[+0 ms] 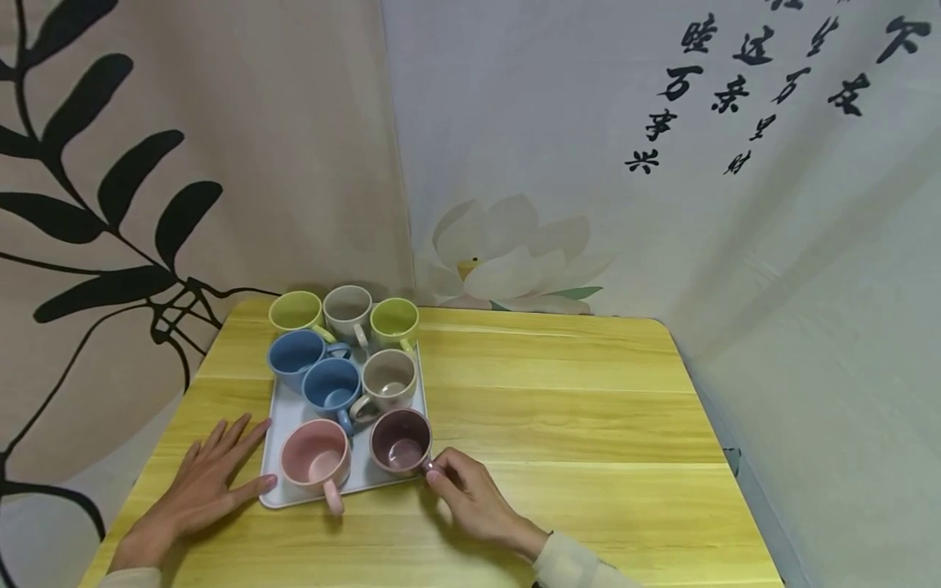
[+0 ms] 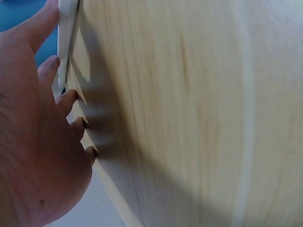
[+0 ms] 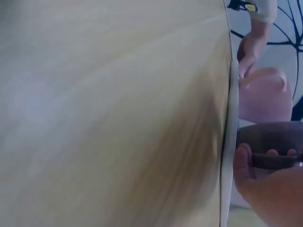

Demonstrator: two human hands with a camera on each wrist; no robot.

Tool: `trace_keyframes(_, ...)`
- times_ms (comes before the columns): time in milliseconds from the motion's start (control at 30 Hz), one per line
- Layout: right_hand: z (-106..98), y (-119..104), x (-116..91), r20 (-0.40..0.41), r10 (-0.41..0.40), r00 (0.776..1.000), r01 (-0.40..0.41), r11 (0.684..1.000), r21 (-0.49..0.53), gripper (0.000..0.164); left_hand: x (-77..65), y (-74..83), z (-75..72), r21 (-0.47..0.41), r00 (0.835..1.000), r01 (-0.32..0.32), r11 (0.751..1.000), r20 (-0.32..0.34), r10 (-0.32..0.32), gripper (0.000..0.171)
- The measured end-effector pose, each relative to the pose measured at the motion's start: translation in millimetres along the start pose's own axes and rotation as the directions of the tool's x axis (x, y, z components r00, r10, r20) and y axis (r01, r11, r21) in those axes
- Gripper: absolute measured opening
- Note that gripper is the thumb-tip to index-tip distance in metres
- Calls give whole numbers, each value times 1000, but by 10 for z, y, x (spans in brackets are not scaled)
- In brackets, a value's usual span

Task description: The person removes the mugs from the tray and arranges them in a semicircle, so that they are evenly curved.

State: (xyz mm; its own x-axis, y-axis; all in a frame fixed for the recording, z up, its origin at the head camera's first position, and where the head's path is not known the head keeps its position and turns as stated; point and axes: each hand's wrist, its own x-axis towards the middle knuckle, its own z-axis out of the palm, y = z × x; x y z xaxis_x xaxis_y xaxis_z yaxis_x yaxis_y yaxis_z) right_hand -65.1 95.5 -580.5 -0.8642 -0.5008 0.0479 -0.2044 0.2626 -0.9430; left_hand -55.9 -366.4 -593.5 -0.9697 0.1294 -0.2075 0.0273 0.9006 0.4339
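A white rectangular tray (image 1: 363,467) lies on the wooden table, crowded with mugs. At its near right corner stands a dark purple mug (image 1: 401,439); my right hand (image 1: 474,500) pinches its handle. The right wrist view shows fingers curled at the handle of this purple mug (image 3: 272,134), close by the tray's rim (image 3: 229,156). My left hand (image 1: 209,478) is spread beside the tray's left side, thumb and index fingertip at the rim. In the left wrist view, the other fingertips of my left hand (image 2: 42,137) reach toward the table. A pink mug (image 1: 316,452) sits near left, handle toward me.
Two blue mugs (image 1: 332,385) and a beige mug (image 1: 389,378) fill the tray's middle. Along its far side are two yellow-green mugs (image 1: 394,321) and a grey-white mug (image 1: 348,310). The wooden table (image 1: 573,408) extends right, with a printed curtain (image 1: 515,122) behind.
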Motion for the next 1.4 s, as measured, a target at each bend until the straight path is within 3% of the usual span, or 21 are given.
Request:
trace_keyframes(233,-234,-3,-94,-28,-26,999,30,989,144,21,34,3,3,12,1000,-10,1000,3,10,100)
trace_keyframes(433,-497,9,-165,-133,16,991,8,984,178,23,42,-3,7,-4,1000,-20,1000,1,20,100)
trace_keyframes(700,-834,167,-254,-288,3,958,42,988,151,26,53,-47,32,-3,1000,-13,1000,6,13,100)
trace_keyframes(867,-1046,280,-311,-377,-5,926,58,990,129,24,51,-63,46,5,1000,-11,1000,12,11,100)
trace_keyframes(1033,-1244,347,-376,-472,63,879,6,990,143,25,62,-56,35,18,1000,4,1000,27,-5,101)
trace_keyframes(1400,-1628,448,-583,-660,190,727,-109,981,163,29,87,-52,16,34,1000,-6,999,27,5,101)
